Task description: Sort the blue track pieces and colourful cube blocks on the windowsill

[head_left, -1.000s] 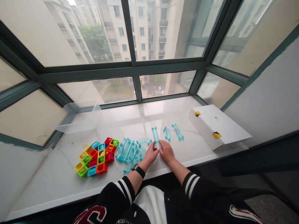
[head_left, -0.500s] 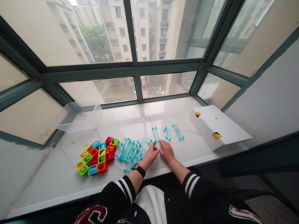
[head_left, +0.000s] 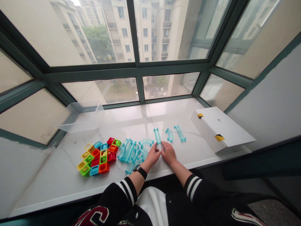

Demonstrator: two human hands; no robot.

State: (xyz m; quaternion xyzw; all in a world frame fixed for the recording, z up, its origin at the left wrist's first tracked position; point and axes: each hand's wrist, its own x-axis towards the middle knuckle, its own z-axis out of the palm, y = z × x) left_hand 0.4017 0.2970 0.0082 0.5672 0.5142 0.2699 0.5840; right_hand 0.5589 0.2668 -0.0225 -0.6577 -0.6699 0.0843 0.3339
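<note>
A straight translucent blue track piece (head_left: 157,135) lies on the white sill, its near end between my two hands. My left hand (head_left: 154,155), with a dark watch on the wrist, has its fingers closed at the left side of that end. From the right, my right hand (head_left: 168,152) pinches the same end, fingers bent. Close beside my left hand is a pile of blue track pieces (head_left: 129,151), with a curved track piece (head_left: 146,142) at its edge. Past my right hand lie a small curved track (head_left: 169,135) and a wavy track (head_left: 180,133).
Colourful hollow blocks (head_left: 98,157) are grouped at the left. Behind them stands a clear plastic bin (head_left: 82,121) near the window. A white box (head_left: 222,130) with yellow-black tabs sits at the right. The sill's front edge (head_left: 77,192) runs before my body.
Both hands keep almost the same place at the track's near end. The whole view has shifted slightly; no piece has visibly moved on the sill.
</note>
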